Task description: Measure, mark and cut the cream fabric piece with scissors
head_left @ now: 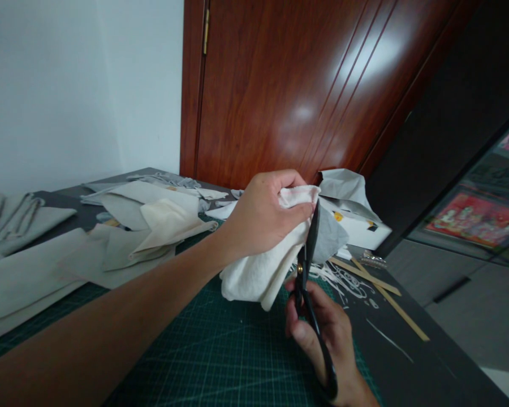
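White cloth (254, 274) bunched and held up over the green cutting mat (220, 350) on the desk (407, 362). Left hand (261, 217) clenched around its top edge; right hand (322, 333) closed in black scissors (307, 265), blades upright against the fabric. Cutting step seemingly in hand; next calls for steady tension and blades kept clear of fingertips.

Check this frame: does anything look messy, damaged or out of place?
Thin white fabric trimmings lie scattered on the dark table right of the cutting mat, beside two crossed wooden strips. Nothing looks damaged.
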### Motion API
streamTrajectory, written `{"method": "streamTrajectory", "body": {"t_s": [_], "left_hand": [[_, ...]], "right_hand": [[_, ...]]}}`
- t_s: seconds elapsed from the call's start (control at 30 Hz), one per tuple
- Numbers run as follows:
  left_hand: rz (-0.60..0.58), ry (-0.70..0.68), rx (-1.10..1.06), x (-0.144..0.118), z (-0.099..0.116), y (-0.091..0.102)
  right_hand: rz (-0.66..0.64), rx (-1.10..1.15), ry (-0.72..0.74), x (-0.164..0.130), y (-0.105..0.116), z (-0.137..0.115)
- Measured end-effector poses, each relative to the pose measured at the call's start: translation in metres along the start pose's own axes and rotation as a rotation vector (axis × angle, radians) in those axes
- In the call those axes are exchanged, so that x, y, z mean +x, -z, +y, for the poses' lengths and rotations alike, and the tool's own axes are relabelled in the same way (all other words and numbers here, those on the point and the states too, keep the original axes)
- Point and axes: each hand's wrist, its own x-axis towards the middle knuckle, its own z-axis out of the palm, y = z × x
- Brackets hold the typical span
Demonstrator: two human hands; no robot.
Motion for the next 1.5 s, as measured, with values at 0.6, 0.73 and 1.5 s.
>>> {"method": "streamTrajectory", "body": {"t_s": [0.6,0.73,1.5], "left_hand": [[0.003,0.041,-0.024,0.002,0.004,0.004],[0.018,0.028,-0.017,0.002,0.003,0.004],[0.023,0.02,-0.051,0.004,0.002,0.005]], "right_hand": [[0.02,-0.056,0.001,-0.002,0.003,-0.002],[0.031,-0.056,0.003,-0.004,0.002,0.0],[0.031,-0.156,0.048,0.002,0.004,-0.009]]}}
